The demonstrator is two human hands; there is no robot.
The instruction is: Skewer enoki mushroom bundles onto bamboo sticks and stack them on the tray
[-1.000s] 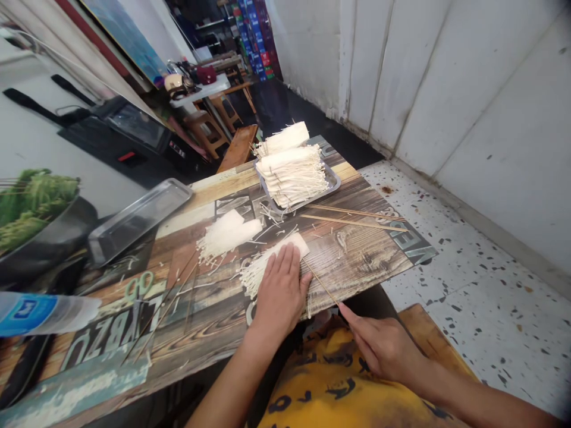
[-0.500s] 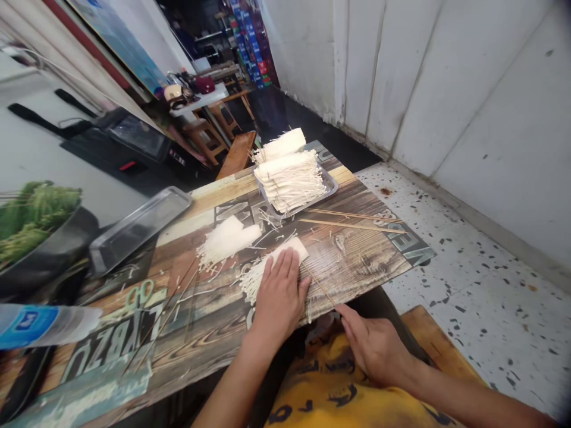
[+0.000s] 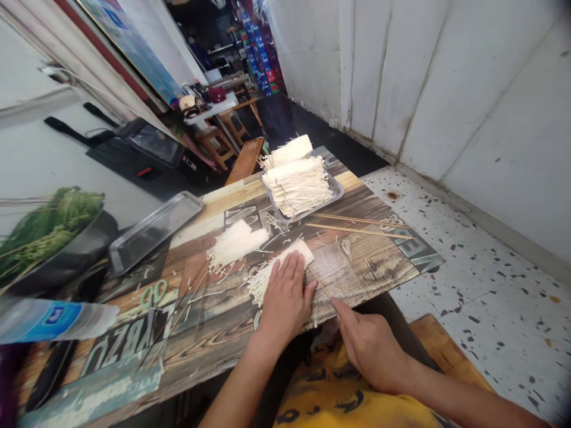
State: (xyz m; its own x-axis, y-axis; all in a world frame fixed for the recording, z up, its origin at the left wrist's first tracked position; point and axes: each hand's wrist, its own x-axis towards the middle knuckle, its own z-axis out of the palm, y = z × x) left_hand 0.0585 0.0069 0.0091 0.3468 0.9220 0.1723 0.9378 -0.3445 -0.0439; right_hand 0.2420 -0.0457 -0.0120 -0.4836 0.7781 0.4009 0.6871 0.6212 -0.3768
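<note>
My left hand (image 3: 288, 297) lies flat, fingers stretched out, on a bunch of enoki mushrooms (image 3: 260, 280) at the front of the table. Their pale base pokes out past my fingertips, and the middle is hidden under my palm. In my right hand (image 3: 372, 339), at the table's edge, a thin bamboo skewer (image 3: 318, 280) is pinched by its end. Its other end meets the side of the bunch beside my left hand; how deep it goes is hidden. Another enoki bunch (image 3: 236, 242) lies just beyond. Farther back, a metal tray (image 3: 338, 189) is piled with skewered enoki (image 3: 298, 184).
Several loose skewers (image 3: 359, 229) lie right of the tray, and others (image 3: 172, 321) lie left of my arm. Along the left are a water bottle (image 3: 57, 320), a dark-handled knife (image 3: 51, 374), a bowl (image 3: 80, 249) of greens and another metal tray (image 3: 156, 229).
My right hand has come closer to the enoki bunch, and less of the skewer shows between them. My left hand stays pressed on the bunch. The whole view has shifted slightly.
</note>
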